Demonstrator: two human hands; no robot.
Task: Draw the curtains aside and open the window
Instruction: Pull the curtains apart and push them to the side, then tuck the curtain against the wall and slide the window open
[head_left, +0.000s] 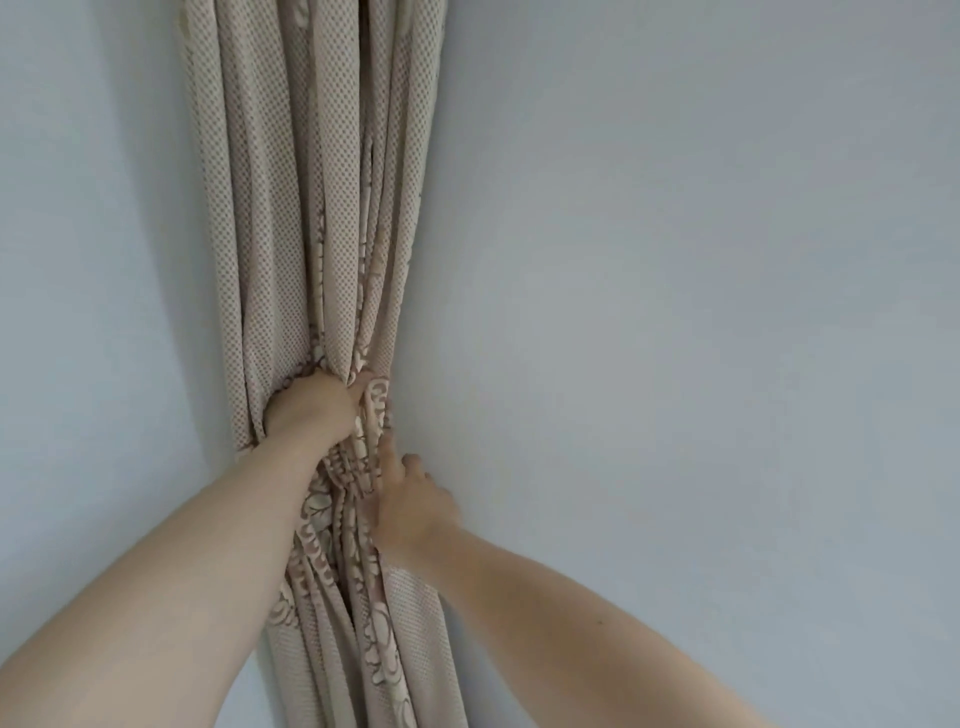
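pale wall (675, 260) behind; left hand (311, 408) grips bunched curtain (291, 234), right hand (410, 506) pinches its edge.

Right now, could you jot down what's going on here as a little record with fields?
scene: beige curtain gathered into a bunch against a pale wall
left hand: closed around the gathered curtain
right hand: lower, at the bunch's right edge beside the wall, fingers on the fabric
fabric: dotted weave outside, floral pattern showing in the folds
window: not in view
task stage: curtain bunched aside; window opening cannot be judged
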